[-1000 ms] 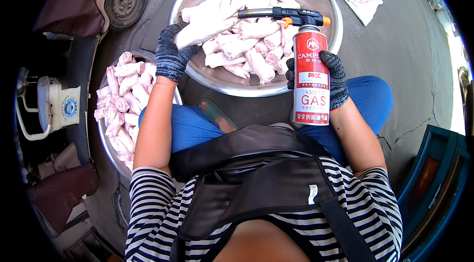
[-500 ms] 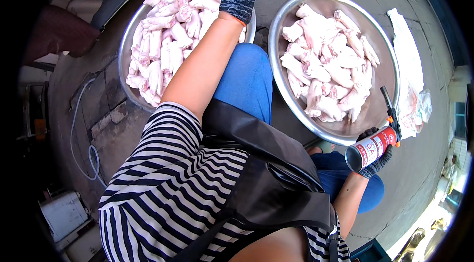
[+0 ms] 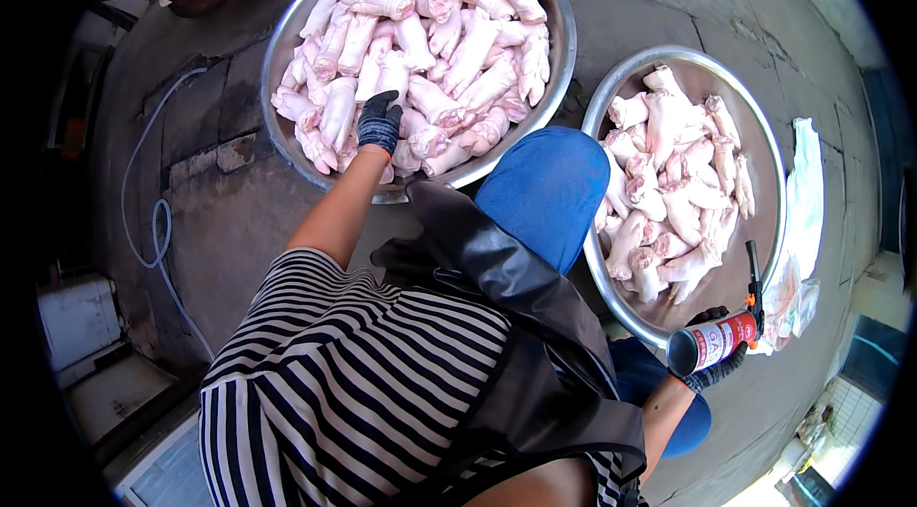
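- Trotters [image 3: 449,48] fill the larger steel basin [image 3: 277,139] ahead of us and to our left; they are pale pink, heaped in no single direction, though many have their long axis running toward the far rim.
- Our left hand [image 3: 379,122], in a dark glove, rests down on the near edge of that heap, its fingers spread over one or two pieces. We cannot tell whether they have closed round a piece or only press on it.
- That hand is by far the nearer one to this heap; the pieces under it lie just beyond the palm, farther from our body.
- Our right hand [image 3: 712,368], also gloved, is low at our right side and wrapped firmly round a red gas canister [image 3: 712,345] fitted with a dark torch head [image 3: 755,282].
- The canister lies tilted, its torch end pointing up and away, toward the near rim of the second basin [image 3: 764,139], which holds fewer trotters.
- Our blue-clad knee [image 3: 544,187] sits between the two basins, so each hand has its own bowl on its own side.
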A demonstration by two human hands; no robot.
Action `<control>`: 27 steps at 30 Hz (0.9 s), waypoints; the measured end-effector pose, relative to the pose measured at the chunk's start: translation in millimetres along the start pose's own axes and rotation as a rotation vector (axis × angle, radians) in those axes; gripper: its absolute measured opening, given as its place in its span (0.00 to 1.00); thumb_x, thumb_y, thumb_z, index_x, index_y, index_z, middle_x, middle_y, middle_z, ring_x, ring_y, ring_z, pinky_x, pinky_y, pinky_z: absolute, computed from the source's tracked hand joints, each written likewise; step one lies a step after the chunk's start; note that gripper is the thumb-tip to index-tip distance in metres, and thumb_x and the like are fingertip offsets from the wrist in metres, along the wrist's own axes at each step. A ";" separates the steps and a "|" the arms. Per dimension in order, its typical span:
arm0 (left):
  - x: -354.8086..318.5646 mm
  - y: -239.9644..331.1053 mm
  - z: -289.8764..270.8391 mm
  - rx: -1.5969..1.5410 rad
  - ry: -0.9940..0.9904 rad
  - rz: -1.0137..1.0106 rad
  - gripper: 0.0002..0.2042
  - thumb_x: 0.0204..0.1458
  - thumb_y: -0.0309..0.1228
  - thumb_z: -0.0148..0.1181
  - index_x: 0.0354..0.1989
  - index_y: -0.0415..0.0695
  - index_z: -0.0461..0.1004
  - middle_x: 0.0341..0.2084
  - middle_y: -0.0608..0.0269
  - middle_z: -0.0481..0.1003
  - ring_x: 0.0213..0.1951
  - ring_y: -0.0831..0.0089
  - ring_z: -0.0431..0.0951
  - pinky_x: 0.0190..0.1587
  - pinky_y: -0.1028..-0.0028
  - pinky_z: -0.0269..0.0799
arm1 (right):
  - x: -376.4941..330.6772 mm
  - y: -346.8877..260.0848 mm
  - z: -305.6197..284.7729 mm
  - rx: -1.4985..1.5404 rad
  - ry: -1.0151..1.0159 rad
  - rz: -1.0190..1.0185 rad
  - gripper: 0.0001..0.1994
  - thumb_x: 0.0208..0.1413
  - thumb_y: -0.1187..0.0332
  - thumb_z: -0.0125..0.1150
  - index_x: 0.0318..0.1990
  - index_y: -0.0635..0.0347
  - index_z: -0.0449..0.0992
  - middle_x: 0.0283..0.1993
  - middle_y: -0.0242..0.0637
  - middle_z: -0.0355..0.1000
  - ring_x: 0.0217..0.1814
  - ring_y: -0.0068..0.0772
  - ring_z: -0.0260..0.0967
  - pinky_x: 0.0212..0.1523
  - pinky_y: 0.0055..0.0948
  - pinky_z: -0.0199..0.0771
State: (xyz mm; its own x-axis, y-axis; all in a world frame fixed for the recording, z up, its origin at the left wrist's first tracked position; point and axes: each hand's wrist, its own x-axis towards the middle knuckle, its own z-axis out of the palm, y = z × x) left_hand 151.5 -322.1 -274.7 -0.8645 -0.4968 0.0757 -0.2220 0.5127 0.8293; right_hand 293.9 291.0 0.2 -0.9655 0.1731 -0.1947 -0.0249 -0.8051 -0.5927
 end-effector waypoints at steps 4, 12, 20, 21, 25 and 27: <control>9.5 41.8 10.2 0.162 0.035 0.268 0.16 0.47 0.28 0.59 0.46 0.41 0.74 0.44 0.51 0.73 0.48 0.57 0.72 0.54 0.65 0.66 | 6.1 11.3 21.1 0.037 -0.068 0.041 0.28 0.50 0.54 0.60 0.55 0.60 0.67 0.51 0.50 0.68 0.55 0.47 0.65 0.58 0.44 0.65; 83.6 119.6 48.5 0.490 -0.211 0.524 0.21 0.44 0.31 0.61 0.51 0.48 0.73 0.60 0.52 0.61 0.61 0.54 0.59 0.63 0.63 0.56 | 18.1 21.0 29.0 -0.007 -0.040 0.040 0.31 0.51 0.50 0.60 0.54 0.67 0.65 0.51 0.48 0.69 0.54 0.46 0.66 0.56 0.43 0.66; 255.2 139.4 96.9 -0.577 0.034 -0.849 0.34 0.41 0.50 0.64 0.56 0.45 0.67 0.53 0.44 0.68 0.51 0.52 0.72 0.53 0.60 0.68 | 27.8 24.8 24.5 -0.146 0.067 -0.069 0.30 0.53 0.48 0.54 0.53 0.66 0.65 0.48 0.49 0.70 0.51 0.46 0.68 0.54 0.42 0.68; 268.4 145.4 106.7 -0.732 0.013 -0.839 0.33 0.42 0.49 0.64 0.56 0.45 0.67 0.53 0.45 0.68 0.51 0.52 0.71 0.53 0.59 0.68 | 30.9 26.0 27.2 -0.152 0.009 -0.053 0.30 0.54 0.47 0.53 0.53 0.66 0.65 0.49 0.49 0.69 0.51 0.46 0.68 0.54 0.43 0.68; 296.0 147.0 128.5 -1.087 -0.039 -0.830 0.31 0.42 0.46 0.64 0.55 0.48 0.67 0.55 0.49 0.66 0.54 0.55 0.68 0.51 0.56 0.69 | 37.1 28.7 33.7 -0.137 0.062 -0.032 0.31 0.53 0.47 0.55 0.53 0.65 0.64 0.50 0.49 0.69 0.51 0.47 0.68 0.55 0.44 0.68; 291.6 137.2 131.6 -1.160 -0.061 -0.834 0.29 0.42 0.44 0.64 0.55 0.50 0.67 0.55 0.51 0.65 0.55 0.56 0.67 0.51 0.54 0.69 | 37.3 33.7 38.6 -0.124 0.085 -0.059 0.31 0.52 0.46 0.56 0.54 0.64 0.64 0.49 0.49 0.70 0.51 0.47 0.69 0.55 0.44 0.68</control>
State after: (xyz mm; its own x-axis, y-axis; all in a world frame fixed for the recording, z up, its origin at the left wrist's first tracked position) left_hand -190.4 -304.5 -211.6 -0.6913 -0.3172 -0.6492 -0.2037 -0.7765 0.5963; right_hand 247.0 248.4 3.1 -0.9378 0.2698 -0.2187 -0.0439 -0.7168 -0.6958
